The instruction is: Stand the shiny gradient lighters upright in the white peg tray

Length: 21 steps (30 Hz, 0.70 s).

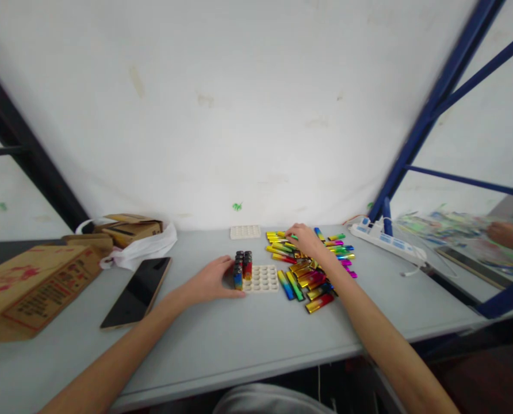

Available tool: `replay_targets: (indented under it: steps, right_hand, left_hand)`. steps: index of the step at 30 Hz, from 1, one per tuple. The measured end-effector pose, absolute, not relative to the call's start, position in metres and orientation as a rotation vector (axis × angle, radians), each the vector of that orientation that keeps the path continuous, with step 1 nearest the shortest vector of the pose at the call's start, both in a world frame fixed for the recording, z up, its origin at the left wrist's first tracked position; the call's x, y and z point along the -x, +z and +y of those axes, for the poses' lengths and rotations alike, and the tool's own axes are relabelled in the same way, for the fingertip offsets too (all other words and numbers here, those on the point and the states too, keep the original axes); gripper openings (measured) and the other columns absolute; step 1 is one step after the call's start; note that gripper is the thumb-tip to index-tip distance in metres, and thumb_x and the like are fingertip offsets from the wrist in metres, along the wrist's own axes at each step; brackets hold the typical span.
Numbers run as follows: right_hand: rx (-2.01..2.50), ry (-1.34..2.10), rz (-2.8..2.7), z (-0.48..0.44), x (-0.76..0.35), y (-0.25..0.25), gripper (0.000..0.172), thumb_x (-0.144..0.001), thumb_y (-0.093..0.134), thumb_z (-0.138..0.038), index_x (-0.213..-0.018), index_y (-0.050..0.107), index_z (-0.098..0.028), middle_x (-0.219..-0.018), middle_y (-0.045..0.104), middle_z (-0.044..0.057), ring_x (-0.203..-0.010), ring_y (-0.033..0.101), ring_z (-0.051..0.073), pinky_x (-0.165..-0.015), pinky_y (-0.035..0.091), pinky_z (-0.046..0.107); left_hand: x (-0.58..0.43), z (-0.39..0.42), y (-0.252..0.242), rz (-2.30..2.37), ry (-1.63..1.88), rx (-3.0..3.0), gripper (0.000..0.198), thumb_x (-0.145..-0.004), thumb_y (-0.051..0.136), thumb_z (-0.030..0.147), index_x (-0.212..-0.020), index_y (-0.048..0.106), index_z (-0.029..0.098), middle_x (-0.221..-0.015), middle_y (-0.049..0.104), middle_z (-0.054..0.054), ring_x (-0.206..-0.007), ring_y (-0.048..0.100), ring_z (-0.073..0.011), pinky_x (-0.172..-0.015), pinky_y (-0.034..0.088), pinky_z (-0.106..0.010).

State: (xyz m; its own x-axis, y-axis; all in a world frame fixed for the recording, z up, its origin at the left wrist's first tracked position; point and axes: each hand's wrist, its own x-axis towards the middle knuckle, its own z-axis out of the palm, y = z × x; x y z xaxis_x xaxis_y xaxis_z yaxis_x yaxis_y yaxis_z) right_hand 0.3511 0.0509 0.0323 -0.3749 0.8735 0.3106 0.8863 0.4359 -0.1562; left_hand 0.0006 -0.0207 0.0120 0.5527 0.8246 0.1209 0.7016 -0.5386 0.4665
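Note:
A white tray with rows of round holes [263, 279] lies on the table, and several colourful lighters with dark tops [238, 275] stand upright in its left columns. My left hand [217, 279] curves around the tray's left end, its thumb at the front corner and its fingers beside the standing lighters. Over the far side of a pile of shiny lighters [310, 280], my right hand [305, 238] pinches a lighter with a green part showing [294, 236]. Most of that lighter is hidden by the fingers.
Behind stands a second white tray [245, 232] by the wall. To the left are a phone [136, 293], a white plastic bag [146, 247] and a cardboard box [36, 290]. On the right, a power strip [388, 242] lies near a blue frame [429, 115]; another person's hand [510, 237] shows beyond.

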Motion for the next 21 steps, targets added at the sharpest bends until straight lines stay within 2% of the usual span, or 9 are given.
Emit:
replay_targets:
  steps: [5, 10, 14, 16, 21]
  right_hand:
    - [1.632, -0.08, -2.523, 0.067, -0.328, 0.039, 0.023, -0.1, 0.066, -0.02, -0.115, 0.083, -0.016, -0.127, 0.072, 0.019, -0.119, 0.066, 0.031, -0.104, 0.049, 0.039]
    - [1.645, -0.063, -2.553, 0.071, -0.325, 0.045, 0.018, -0.096, 0.074, -0.021, -0.111, 0.082, -0.016, -0.122, 0.075, 0.02, -0.117, 0.068, 0.032, -0.1, 0.05, 0.037]
    - [1.527, 0.064, -2.462, 0.063, -0.336, 0.049, 0.028, -0.107, 0.06, -0.033, -0.123, 0.077, -0.017, -0.107, 0.08, 0.015, -0.097, 0.072, 0.025, -0.089, 0.05, 0.032]
    - [1.396, 0.202, -2.297, 0.057, -0.341, 0.049, 0.033, -0.107, 0.057, -0.038, -0.122, 0.078, -0.016, -0.097, 0.08, 0.011, -0.085, 0.069, 0.021, -0.082, 0.049, 0.03]
    - [1.114, 0.674, -1.719, 0.036, -0.337, 0.043, 0.053, -0.093, 0.066, -0.064, -0.114, 0.079, -0.018, -0.07, 0.066, 0.0, -0.063, 0.053, 0.016, -0.061, 0.042, 0.028]
  left_hand:
    - [0.001, -0.02, 0.011, 1.252, 0.469, -2.422, 0.066, -0.063, 0.088, 0.071, -0.107, 0.076, 0.023, -0.115, 0.073, -0.016, -0.11, 0.068, -0.0423, -0.095, 0.057, -0.051]
    - [0.0, -0.021, 0.013, 1.217, 0.494, -2.433, 0.064, -0.065, 0.088, 0.069, -0.107, 0.076, 0.023, -0.114, 0.073, -0.014, -0.108, 0.068, -0.0402, -0.095, 0.057, -0.049]
    - [-0.002, -0.023, 0.015, 1.244, 0.455, -2.451, 0.068, -0.066, 0.086, 0.072, -0.11, 0.076, 0.022, -0.115, 0.073, -0.014, -0.107, 0.069, -0.0383, -0.097, 0.058, -0.049]
    - [-0.002, -0.023, 0.015, 1.258, 0.439, -2.443, 0.071, -0.066, 0.085, 0.073, -0.112, 0.076, 0.021, -0.118, 0.073, -0.016, -0.111, 0.068, -0.0398, -0.1, 0.057, -0.05]
    - [0.0, -0.022, 0.012, 1.255, 0.469, -2.437, 0.072, -0.065, 0.086, 0.074, -0.113, 0.076, 0.022, -0.12, 0.074, -0.014, -0.113, 0.068, -0.0398, -0.103, 0.056, -0.049]
